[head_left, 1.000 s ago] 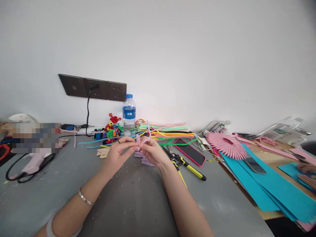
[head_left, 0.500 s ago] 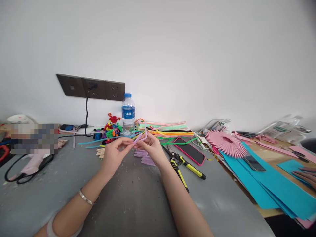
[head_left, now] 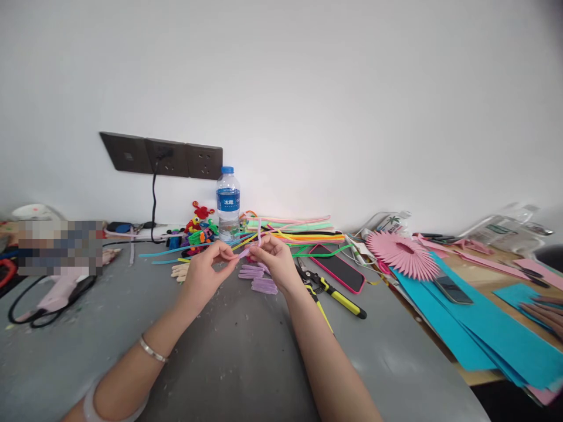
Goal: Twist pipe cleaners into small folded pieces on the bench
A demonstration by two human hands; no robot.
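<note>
A light purple fuzzy stick (head_left: 259,232) is held between my two hands above the grey table (head_left: 220,351). My left hand (head_left: 210,266) pinches one end of it between thumb and forefinger. With its fingertips my right hand (head_left: 273,261) grips it further along, and part of the stick points up from there. Just below the hands lie two small bundles of folded purple pieces (head_left: 264,285). Beige folded pieces (head_left: 179,272) rest beside my left hand. Coloured sticks (head_left: 308,237) are spread out behind.
Yellow-handled pliers (head_left: 341,298) and a pink-edged phone (head_left: 338,269) lie right of my right hand. A water bottle (head_left: 228,205) stands by the wall. A pink glue gun (head_left: 61,290) is at left. Blue paper (head_left: 488,316) and another person's hand (head_left: 545,310) are at right.
My hands have moved slightly apart, with the left fingertips further from the right ones. The upper part of the purple stick now points straighter up, and more of the purple bundles shows.
</note>
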